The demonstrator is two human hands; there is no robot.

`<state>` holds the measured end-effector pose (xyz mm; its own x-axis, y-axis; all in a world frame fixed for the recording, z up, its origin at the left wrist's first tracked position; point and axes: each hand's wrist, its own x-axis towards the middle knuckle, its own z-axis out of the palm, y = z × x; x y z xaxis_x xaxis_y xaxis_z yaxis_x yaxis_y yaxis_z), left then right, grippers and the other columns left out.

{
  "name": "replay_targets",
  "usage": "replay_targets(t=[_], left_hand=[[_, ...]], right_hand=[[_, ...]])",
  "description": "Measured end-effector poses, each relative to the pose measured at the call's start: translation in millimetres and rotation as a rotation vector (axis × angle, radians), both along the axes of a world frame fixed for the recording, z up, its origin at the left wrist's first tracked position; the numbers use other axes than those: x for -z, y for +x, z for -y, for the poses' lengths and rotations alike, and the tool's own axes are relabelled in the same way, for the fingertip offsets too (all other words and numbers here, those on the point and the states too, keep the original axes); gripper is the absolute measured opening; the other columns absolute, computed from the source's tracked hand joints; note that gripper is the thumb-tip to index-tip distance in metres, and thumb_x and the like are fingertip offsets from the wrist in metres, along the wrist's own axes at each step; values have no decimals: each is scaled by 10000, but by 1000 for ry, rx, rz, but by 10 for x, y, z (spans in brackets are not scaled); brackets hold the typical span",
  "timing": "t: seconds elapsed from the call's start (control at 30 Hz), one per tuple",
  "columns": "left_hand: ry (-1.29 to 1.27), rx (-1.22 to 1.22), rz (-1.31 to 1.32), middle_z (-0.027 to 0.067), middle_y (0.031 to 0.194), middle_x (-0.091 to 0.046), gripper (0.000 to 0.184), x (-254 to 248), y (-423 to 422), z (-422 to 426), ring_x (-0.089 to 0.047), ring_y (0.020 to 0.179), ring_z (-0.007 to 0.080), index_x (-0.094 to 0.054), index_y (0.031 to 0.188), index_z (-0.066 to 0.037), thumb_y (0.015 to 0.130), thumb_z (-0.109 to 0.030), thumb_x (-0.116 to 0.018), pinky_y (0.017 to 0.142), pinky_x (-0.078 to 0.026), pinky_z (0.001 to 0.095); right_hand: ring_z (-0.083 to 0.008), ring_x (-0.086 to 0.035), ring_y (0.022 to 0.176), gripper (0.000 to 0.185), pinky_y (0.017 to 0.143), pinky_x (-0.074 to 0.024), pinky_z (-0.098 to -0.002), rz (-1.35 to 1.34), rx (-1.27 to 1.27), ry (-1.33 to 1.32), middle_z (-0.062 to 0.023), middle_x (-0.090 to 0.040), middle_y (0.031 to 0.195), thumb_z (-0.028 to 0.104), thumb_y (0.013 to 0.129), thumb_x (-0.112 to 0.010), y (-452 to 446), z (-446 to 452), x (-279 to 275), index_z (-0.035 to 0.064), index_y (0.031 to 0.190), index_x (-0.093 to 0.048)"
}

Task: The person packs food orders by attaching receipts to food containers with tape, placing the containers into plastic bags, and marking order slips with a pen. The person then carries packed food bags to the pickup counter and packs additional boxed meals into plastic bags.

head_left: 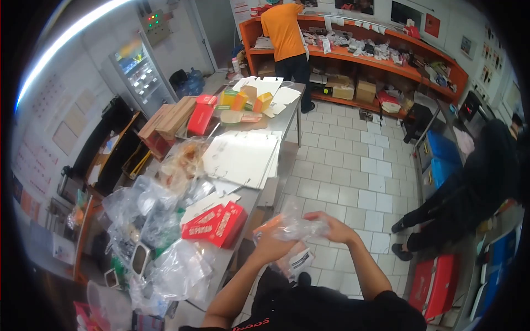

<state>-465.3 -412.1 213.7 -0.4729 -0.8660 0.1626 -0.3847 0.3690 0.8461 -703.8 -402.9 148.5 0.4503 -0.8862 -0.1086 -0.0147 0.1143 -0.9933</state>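
Observation:
In front of my body, above the tiled floor, I hold a crumpled clear plastic bag (298, 225) between both hands. My left hand (274, 246) is closed on its near-left side, beside something orange (269, 225) that I cannot make out. At the bag's right end, my right hand (333, 227) grips the film with bent fingers. Below the hands hangs more clear plastic with a white printed patch (301, 259). Nearest to my left hand on the metal table is a red printed carton (216, 225).
Loose plastic bags (182, 270), flat white cardboard sheets (243, 157) and small yellow boxes (239, 101) cover the table on my left. A person in an orange shirt (282, 33) stands at the orange counter. Another person in black (480, 165) is at right, near a red box (433, 284).

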Motion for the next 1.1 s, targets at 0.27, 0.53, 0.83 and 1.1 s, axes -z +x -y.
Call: replay_targets(t=[0.27,0.53,0.83,1.1], left_hand=[[-297,113,145,181,1192,-586,607,399,-1503,1423,-489,1153,348,-545,1230,10,738,-292,-733,949,-395,465],[453,7,-110,200,1129,-633,599,1036,-934,2118,-598,1068,327,-526,1267,4,843,-385,-694,934,-462,406],[1117,-1301,382,197,1030,-669,572,2122,-42,-794,-628,1021,350,-627,1067,-12,780,-503,-680,870,-498,434],[1605,-1714,361,252,989,-674,565,2285,-967,-2625,-642,992,377,-636,1076,9,782,-472,-680,869,-506,444]], right_hand=[[-263,-514,1222,609,1054,-386,-384,-1022,253,-305,-116,-488,1387,290,897,-627,-726,936,810,64,1417,-404],[-276,-509,1234,549,1078,-355,-386,-1037,425,-725,-97,-489,1404,335,939,-558,-1731,4326,46,57,1394,-428],[-262,-556,1172,471,1029,-404,-373,-1140,283,-623,-113,-541,1339,293,966,-529,-1119,8252,659,23,1347,-472],[-250,-598,1116,411,985,-448,-361,-1107,368,-576,-128,-587,1282,257,991,-504,-544,8716,974,-7,1306,-511]])
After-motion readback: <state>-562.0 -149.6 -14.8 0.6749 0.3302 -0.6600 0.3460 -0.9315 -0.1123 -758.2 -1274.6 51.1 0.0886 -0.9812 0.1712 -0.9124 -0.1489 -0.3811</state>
